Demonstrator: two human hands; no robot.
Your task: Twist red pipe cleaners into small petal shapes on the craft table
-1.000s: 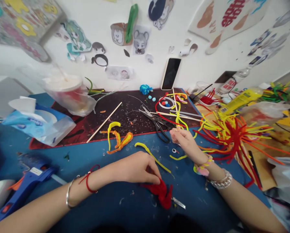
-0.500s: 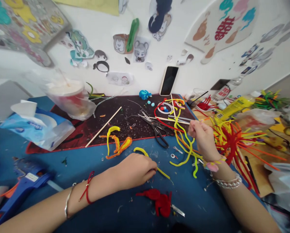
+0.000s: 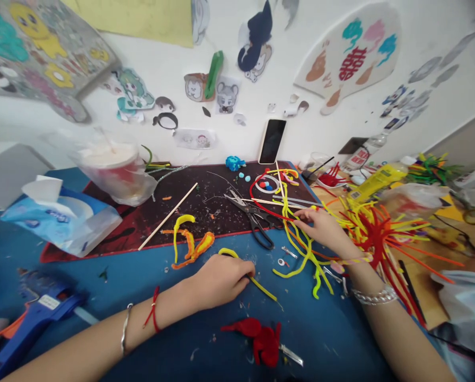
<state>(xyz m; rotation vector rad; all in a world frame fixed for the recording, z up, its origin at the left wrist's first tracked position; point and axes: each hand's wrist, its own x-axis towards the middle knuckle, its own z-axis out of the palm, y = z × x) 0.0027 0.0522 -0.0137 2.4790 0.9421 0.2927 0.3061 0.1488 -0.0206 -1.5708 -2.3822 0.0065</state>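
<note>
Over blue mat (image 3: 205, 339), below decorated wall (image 3: 225, 26) — right fingers (image 3: 303, 213) apart, left fingers (image 3: 245, 269) — can't tell.

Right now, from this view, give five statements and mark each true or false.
The left hand covers part of a yellow pipe cleaner. True.
The right hand holds the black-handled scissors. False: the scissors lie unheld, partly on the dark mat.
A silver clip lies beside the red chenille piece. True.
The blue glue gun is at far right. False: the glue gun lies left.
A smartphone stands propped near the wall. True.
</note>
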